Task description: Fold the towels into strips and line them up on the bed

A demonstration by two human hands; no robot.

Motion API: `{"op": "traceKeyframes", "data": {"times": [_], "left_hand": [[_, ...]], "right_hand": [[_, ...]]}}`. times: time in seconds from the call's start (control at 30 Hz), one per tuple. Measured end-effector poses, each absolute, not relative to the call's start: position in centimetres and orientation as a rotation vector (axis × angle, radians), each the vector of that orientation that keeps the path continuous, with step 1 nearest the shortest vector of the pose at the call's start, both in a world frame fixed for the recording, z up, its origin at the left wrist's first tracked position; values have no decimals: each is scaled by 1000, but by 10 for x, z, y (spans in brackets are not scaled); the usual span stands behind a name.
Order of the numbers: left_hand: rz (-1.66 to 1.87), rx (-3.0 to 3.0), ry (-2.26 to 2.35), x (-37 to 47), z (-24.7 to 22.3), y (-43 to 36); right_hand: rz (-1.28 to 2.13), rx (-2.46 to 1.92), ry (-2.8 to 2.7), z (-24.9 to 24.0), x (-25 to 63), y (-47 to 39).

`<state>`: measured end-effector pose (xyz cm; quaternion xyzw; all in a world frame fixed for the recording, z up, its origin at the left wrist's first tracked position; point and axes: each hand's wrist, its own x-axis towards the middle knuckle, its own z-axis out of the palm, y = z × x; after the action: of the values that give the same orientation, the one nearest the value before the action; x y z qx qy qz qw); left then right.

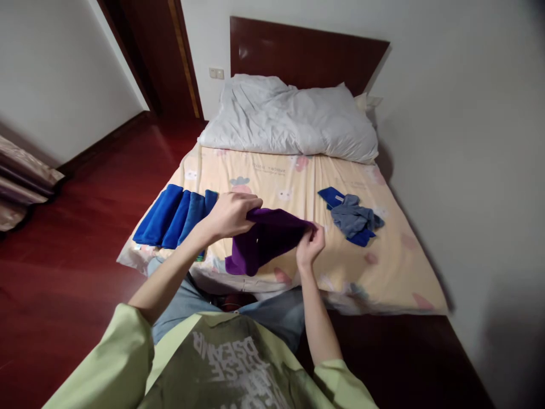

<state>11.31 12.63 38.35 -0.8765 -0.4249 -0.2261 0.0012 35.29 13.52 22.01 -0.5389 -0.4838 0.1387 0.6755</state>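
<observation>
Purple cloth [244, 253], head view: I've got it strung between both hands over the near part of the patterned bedsheet [404, 267]. My left hand [233, 215] is closed on its upper left edge, my right hand [310, 244] pinches the right corner; the middle sags and a flap hangs low on the left, can't tell if it touches the sheet. Row of folded blue cloths [164, 218] lies beside my left forearm; crumpled grey-blue cloth [353, 218] sits on a flat blue cloth [330, 197], off to my right. White quilt [281, 119] at the headboard [298, 51] end, well apart. Risks, my judgement: the right corner could slip, since few fingers seem to hold it; uneven pull could skew the edges or double that hanging flap under; a low sweep of my left arm could knock the row out of line; dragging the cloth could rumple the sheet.
</observation>
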Motion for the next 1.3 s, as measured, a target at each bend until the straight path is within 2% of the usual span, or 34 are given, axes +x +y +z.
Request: {"op": "traceKeyframes", "data": {"times": [0.23, 0.37, 0.53, 0.7, 0.87, 1.07, 1.3], "left_hand": [[-676, -2929, -1435, 79, 396, 141], [-658, -2786, -1534, 57, 401, 151], [-525, -2598, -1600, 38, 397, 158], [-502, -2572, -1498, 26, 384, 159], [-495, -2448, -1483, 1, 375, 165], [-612, -2417, -1654, -27, 366, 175], [-1133, -2346, -1727, -44, 359, 177]], "right_hand": [[255, -1283, -1390, 262, 404, 147], [461, -1252, -1742, 260, 425, 140], [769, -1356, -2064, 189, 442, 137], [631, -1585, -2025, 102, 460, 133], [585, -1820, -1827, 70, 486, 126], [484, -1806, -1713, 100, 524, 126], [467, -1684, -1445, 165, 575, 115]]}}
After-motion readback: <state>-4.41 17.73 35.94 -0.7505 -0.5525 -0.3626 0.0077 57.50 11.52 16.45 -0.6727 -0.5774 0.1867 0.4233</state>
